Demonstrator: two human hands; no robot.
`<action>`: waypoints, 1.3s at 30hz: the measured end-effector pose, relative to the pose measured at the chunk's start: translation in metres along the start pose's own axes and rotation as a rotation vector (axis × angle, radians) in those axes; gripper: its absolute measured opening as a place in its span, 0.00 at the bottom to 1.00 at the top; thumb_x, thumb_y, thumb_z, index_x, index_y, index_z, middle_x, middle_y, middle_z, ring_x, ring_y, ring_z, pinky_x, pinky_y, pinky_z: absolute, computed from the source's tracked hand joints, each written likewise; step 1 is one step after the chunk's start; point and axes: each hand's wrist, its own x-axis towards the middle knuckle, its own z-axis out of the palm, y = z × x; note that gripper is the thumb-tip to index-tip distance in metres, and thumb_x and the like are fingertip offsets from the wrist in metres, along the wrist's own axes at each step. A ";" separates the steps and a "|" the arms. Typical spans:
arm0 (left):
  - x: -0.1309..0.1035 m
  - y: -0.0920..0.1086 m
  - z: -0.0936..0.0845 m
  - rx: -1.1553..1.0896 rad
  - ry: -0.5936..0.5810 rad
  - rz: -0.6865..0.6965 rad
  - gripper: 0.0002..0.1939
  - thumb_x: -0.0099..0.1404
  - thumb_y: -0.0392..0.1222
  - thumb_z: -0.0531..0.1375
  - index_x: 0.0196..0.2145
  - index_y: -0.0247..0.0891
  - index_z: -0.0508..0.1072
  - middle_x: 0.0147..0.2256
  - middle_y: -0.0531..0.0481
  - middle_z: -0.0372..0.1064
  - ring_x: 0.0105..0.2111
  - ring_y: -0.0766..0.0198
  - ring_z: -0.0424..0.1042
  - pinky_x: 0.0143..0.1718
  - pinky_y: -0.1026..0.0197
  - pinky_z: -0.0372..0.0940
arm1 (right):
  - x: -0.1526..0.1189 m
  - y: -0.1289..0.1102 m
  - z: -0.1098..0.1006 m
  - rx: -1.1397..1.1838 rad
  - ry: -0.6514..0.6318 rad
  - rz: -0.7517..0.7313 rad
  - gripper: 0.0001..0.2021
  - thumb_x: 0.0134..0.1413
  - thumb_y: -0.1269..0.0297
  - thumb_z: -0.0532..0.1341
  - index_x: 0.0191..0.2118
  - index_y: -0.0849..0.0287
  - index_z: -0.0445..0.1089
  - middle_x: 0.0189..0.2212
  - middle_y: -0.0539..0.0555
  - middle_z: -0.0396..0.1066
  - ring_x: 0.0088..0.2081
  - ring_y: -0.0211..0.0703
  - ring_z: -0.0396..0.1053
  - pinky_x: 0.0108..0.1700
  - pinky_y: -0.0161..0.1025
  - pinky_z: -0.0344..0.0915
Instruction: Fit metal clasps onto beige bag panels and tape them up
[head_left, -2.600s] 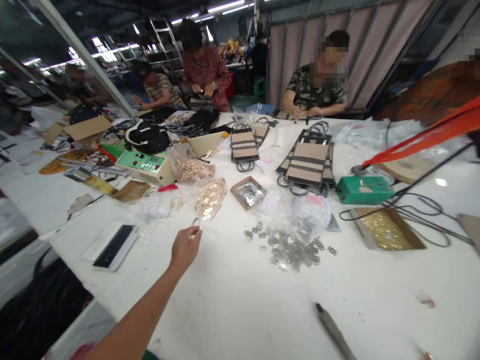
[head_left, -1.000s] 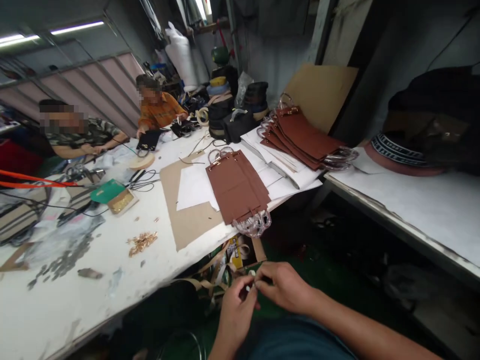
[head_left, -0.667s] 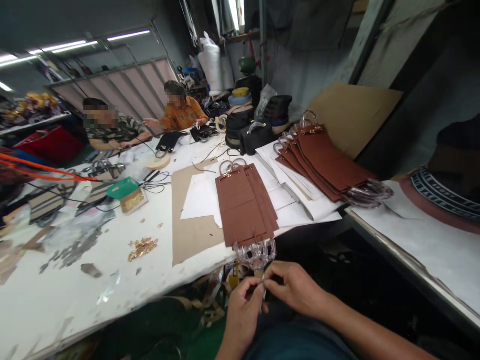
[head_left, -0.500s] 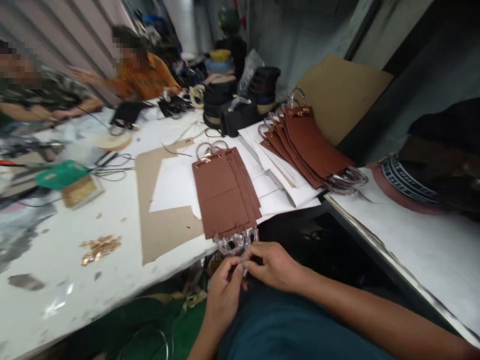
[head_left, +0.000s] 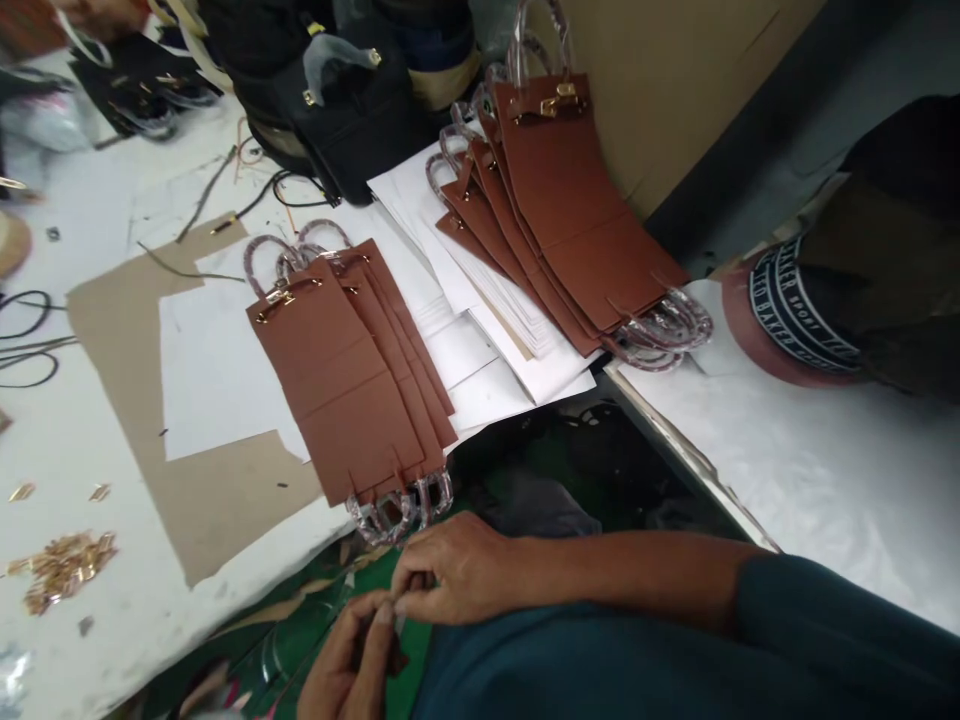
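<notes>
My left hand [head_left: 351, 655] and my right hand [head_left: 459, 568] meet at the fingertips in front of the table edge. Both are closed in a pinch, and whatever lies between the fingers is too small to name. Just beyond them, brown bag panels [head_left: 341, 385] lie overlapped on the table, with plastic-wrapped handles at both ends. The near handles [head_left: 390, 515] hang over the edge close to my right hand. Gold-coloured clasps [head_left: 279, 293] show at the far ends.
More brown bag panels [head_left: 585, 230] are fanned over white papers [head_left: 517, 340] at the right. Small gold metal pieces [head_left: 71, 565] lie on the white table [head_left: 82, 420] at left. Behind stand black bags [head_left: 345, 120]. A cap [head_left: 810, 310] rests on the right-hand table.
The view has turned right and come closer, so the panels appear larger and further left. My hands remain together at the fingertips. The people across the table are mostly out of view.
</notes>
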 end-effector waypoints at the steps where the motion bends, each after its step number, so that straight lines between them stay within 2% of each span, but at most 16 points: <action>1: 0.004 0.009 0.006 0.009 0.003 0.011 0.27 0.60 0.68 0.61 0.42 0.40 0.74 0.25 0.55 0.71 0.26 0.60 0.71 0.30 0.62 0.67 | -0.002 0.003 -0.009 -0.002 0.015 -0.002 0.07 0.57 0.62 0.65 0.39 0.56 0.78 0.35 0.48 0.78 0.35 0.35 0.74 0.37 0.29 0.64; 6: 0.014 0.042 0.023 0.060 -0.030 0.028 0.27 0.61 0.68 0.60 0.42 0.41 0.74 0.23 0.56 0.68 0.26 0.61 0.69 0.29 0.63 0.65 | -0.010 0.010 -0.038 -0.045 0.095 0.009 0.06 0.57 0.61 0.63 0.36 0.55 0.77 0.33 0.47 0.78 0.34 0.35 0.74 0.35 0.29 0.63; 10: 0.027 0.050 0.028 0.071 -0.147 0.013 0.27 0.62 0.69 0.58 0.39 0.41 0.73 0.21 0.57 0.66 0.24 0.61 0.68 0.29 0.63 0.64 | -0.018 0.014 -0.044 -0.033 0.187 0.036 0.05 0.55 0.62 0.64 0.35 0.55 0.76 0.33 0.47 0.77 0.33 0.35 0.73 0.35 0.30 0.63; 14: 0.053 0.036 0.048 0.092 -0.243 0.052 0.24 0.65 0.66 0.58 0.39 0.41 0.73 0.22 0.56 0.67 0.25 0.61 0.69 0.30 0.62 0.64 | -0.043 0.032 -0.035 0.078 0.322 0.183 0.07 0.58 0.62 0.64 0.40 0.56 0.77 0.34 0.48 0.76 0.34 0.34 0.72 0.37 0.30 0.63; 16: 0.063 0.020 0.068 0.117 -0.282 0.103 0.23 0.66 0.64 0.57 0.40 0.41 0.74 0.23 0.56 0.68 0.26 0.60 0.70 0.31 0.62 0.65 | -0.065 0.052 -0.026 0.192 0.433 0.332 0.12 0.60 0.60 0.64 0.47 0.56 0.76 0.33 0.48 0.75 0.32 0.34 0.71 0.36 0.30 0.64; 18: 0.068 -0.004 0.092 0.148 -0.311 0.169 0.22 0.68 0.62 0.55 0.40 0.41 0.74 0.24 0.55 0.69 0.26 0.60 0.70 0.31 0.62 0.65 | -0.091 0.084 -0.017 0.304 0.518 0.508 0.16 0.61 0.59 0.63 0.52 0.57 0.73 0.32 0.48 0.75 0.30 0.34 0.69 0.33 0.30 0.64; 20: 0.069 -0.037 0.118 0.188 -0.307 0.244 0.19 0.71 0.58 0.54 0.41 0.41 0.74 0.27 0.53 0.71 0.27 0.60 0.72 0.33 0.61 0.67 | -0.120 0.128 -0.009 0.315 0.530 0.674 0.15 0.62 0.58 0.62 0.51 0.58 0.74 0.31 0.48 0.75 0.29 0.35 0.70 0.32 0.31 0.65; 21: 0.068 -0.056 0.131 0.208 -0.283 0.292 0.18 0.72 0.56 0.54 0.41 0.41 0.75 0.30 0.51 0.73 0.30 0.59 0.74 0.35 0.61 0.68 | -0.134 0.154 -0.006 0.256 0.493 0.753 0.15 0.63 0.58 0.61 0.50 0.59 0.74 0.31 0.49 0.76 0.30 0.35 0.71 0.33 0.31 0.66; 24: 0.066 -0.125 0.171 0.278 -0.164 0.470 0.13 0.73 0.48 0.53 0.44 0.41 0.75 0.40 0.46 0.76 0.40 0.58 0.78 0.44 0.60 0.71 | -0.169 0.249 0.002 -0.029 0.259 0.928 0.12 0.64 0.59 0.59 0.48 0.57 0.76 0.38 0.50 0.79 0.37 0.37 0.75 0.40 0.32 0.68; 27: 0.068 -0.205 0.218 0.405 -0.112 0.590 0.11 0.74 0.44 0.54 0.45 0.43 0.75 0.43 0.46 0.77 0.40 0.61 0.80 0.40 0.63 0.73 | -0.193 0.357 0.010 -0.208 0.065 0.971 0.13 0.63 0.61 0.60 0.50 0.55 0.77 0.48 0.53 0.78 0.45 0.41 0.75 0.47 0.34 0.68; 29: 0.071 -0.256 0.253 0.484 -0.149 0.618 0.12 0.74 0.43 0.53 0.46 0.44 0.76 0.42 0.48 0.79 0.37 0.62 0.80 0.35 0.65 0.74 | -0.204 0.432 0.016 -0.286 -0.007 0.967 0.15 0.62 0.62 0.61 0.52 0.56 0.76 0.53 0.56 0.75 0.50 0.45 0.74 0.51 0.37 0.66; 31: 0.079 -0.297 0.292 0.502 -0.186 0.607 0.15 0.74 0.43 0.51 0.44 0.47 0.78 0.39 0.49 0.80 0.33 0.62 0.81 0.33 0.64 0.75 | -0.213 0.506 0.025 -0.368 -0.073 0.951 0.17 0.62 0.64 0.61 0.55 0.57 0.75 0.57 0.58 0.71 0.55 0.48 0.70 0.56 0.39 0.63; 34: 0.119 -0.338 0.358 0.485 -0.151 0.475 0.13 0.70 0.48 0.55 0.43 0.56 0.80 0.35 0.49 0.80 0.34 0.55 0.81 0.32 0.56 0.78 | -0.218 0.611 0.041 -0.470 -0.142 0.922 0.20 0.62 0.63 0.60 0.59 0.57 0.73 0.63 0.60 0.65 0.61 0.51 0.64 0.63 0.44 0.57; 37: 0.196 -0.365 0.423 0.503 -0.080 0.390 0.17 0.65 0.54 0.60 0.51 0.64 0.77 0.41 0.50 0.79 0.44 0.44 0.80 0.32 0.46 0.79 | -0.212 0.706 0.058 -0.552 -0.192 0.912 0.21 0.62 0.62 0.60 0.60 0.54 0.72 0.68 0.60 0.58 0.65 0.55 0.58 0.64 0.50 0.53; 39: 0.253 -0.382 0.456 0.521 -0.042 0.386 0.20 0.68 0.57 0.55 0.55 0.65 0.75 0.45 0.52 0.78 0.50 0.39 0.77 0.32 0.40 0.79 | -0.203 0.759 0.069 -0.595 -0.220 0.915 0.22 0.61 0.63 0.60 0.61 0.53 0.71 0.70 0.59 0.54 0.67 0.57 0.55 0.65 0.52 0.51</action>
